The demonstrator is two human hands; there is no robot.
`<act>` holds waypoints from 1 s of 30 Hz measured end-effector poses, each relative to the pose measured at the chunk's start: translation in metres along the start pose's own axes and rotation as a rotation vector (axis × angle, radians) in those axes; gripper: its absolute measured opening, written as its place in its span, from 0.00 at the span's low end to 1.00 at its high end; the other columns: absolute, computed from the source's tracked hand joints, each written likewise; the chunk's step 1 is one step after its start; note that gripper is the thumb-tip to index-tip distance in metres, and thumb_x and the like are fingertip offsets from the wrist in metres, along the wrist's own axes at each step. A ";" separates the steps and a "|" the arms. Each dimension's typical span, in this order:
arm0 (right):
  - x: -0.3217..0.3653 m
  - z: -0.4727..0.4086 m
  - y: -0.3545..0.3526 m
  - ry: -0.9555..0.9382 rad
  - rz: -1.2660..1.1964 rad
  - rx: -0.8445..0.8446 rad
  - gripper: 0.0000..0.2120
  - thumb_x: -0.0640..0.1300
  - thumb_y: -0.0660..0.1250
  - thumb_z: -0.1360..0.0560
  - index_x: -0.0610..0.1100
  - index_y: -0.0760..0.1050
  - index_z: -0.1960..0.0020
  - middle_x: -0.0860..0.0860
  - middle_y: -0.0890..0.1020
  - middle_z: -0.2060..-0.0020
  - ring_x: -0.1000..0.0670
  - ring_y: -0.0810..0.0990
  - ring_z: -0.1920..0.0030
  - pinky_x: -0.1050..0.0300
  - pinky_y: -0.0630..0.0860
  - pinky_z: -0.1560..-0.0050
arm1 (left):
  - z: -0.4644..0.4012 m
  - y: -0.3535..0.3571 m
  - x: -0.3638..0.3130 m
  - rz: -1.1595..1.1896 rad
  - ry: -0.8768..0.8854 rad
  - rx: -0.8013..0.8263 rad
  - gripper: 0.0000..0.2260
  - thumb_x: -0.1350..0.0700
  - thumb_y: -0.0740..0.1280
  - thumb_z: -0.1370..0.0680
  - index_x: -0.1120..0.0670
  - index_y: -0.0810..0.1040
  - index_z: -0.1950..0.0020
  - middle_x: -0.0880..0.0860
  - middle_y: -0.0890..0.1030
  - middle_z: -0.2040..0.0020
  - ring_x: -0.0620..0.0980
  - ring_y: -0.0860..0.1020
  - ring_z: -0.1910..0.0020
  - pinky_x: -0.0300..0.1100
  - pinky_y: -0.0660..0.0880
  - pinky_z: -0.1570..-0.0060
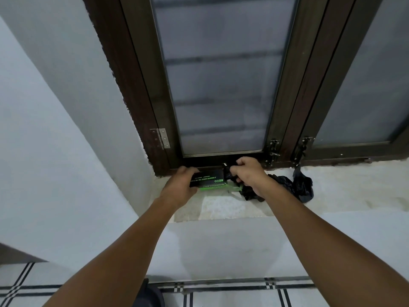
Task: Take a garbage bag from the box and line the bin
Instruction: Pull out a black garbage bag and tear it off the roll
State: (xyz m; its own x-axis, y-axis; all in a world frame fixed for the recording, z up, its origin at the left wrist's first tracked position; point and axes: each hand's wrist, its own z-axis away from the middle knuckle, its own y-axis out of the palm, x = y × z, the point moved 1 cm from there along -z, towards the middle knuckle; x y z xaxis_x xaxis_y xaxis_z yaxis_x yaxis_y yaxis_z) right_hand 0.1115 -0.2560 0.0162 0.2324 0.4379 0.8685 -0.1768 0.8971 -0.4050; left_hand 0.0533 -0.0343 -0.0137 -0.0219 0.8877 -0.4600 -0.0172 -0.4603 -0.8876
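A black and green garbage bag box [210,179] lies on the stone window sill [345,191], close to the dark window frame. My left hand [179,188] grips the box's left end. My right hand [250,173] is closed on black bag plastic [228,171] at the box's right end. More crumpled black bag plastic [296,188] lies on the sill just right of my right hand. The bin is not in view, except perhaps a dark rounded shape [152,295] at the bottom edge that I cannot identify.
A dark wooden window frame [143,89] with frosted panes rises right behind the box, with metal latches [273,151] at its base. A white wall stands to the left and below the sill. Tiled floor [232,293] with black stripes shows at the bottom.
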 end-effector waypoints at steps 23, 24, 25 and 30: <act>0.036 0.006 0.013 -0.460 0.009 -0.014 0.09 0.41 0.70 0.23 0.54 0.81 0.58 0.52 0.76 0.50 0.57 0.76 0.54 0.64 0.71 0.48 | 0.000 -0.007 0.006 0.733 -0.118 -0.139 0.20 0.64 0.77 0.24 0.49 0.74 0.38 0.47 0.79 0.44 0.54 0.80 0.43 0.60 0.83 0.43; 0.040 0.007 0.015 -0.417 0.018 0.030 0.08 0.44 0.65 0.23 0.53 0.82 0.57 0.52 0.76 0.49 0.56 0.76 0.50 0.66 0.70 0.47 | -0.001 -0.007 0.004 0.749 -0.117 -0.135 0.20 0.64 0.76 0.24 0.49 0.74 0.38 0.47 0.79 0.45 0.52 0.80 0.44 0.62 0.83 0.44; 0.042 0.008 0.017 -0.361 0.025 0.082 0.11 0.48 0.61 0.26 0.52 0.82 0.56 0.50 0.77 0.47 0.54 0.75 0.47 0.65 0.69 0.44 | -0.002 -0.008 0.003 0.757 -0.113 -0.127 0.20 0.65 0.76 0.24 0.49 0.74 0.39 0.46 0.79 0.45 0.51 0.80 0.44 0.62 0.83 0.44; 0.041 0.006 0.022 -0.270 -0.051 0.124 0.10 0.46 0.61 0.23 0.46 0.80 0.55 0.48 0.78 0.48 0.47 0.77 0.45 0.52 0.72 0.43 | -0.007 -0.011 0.000 0.763 -0.107 -0.118 0.21 0.65 0.77 0.25 0.47 0.75 0.40 0.45 0.80 0.44 0.53 0.81 0.41 0.62 0.83 0.43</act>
State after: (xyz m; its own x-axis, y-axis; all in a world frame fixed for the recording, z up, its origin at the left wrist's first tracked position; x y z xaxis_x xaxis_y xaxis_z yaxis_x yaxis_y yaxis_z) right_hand 0.1115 -0.2189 0.0445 -0.0163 0.3460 0.9381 -0.2907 0.8961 -0.3355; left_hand 0.0605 -0.0287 -0.0042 -0.0812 0.3176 -0.9447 0.1480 -0.9335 -0.3266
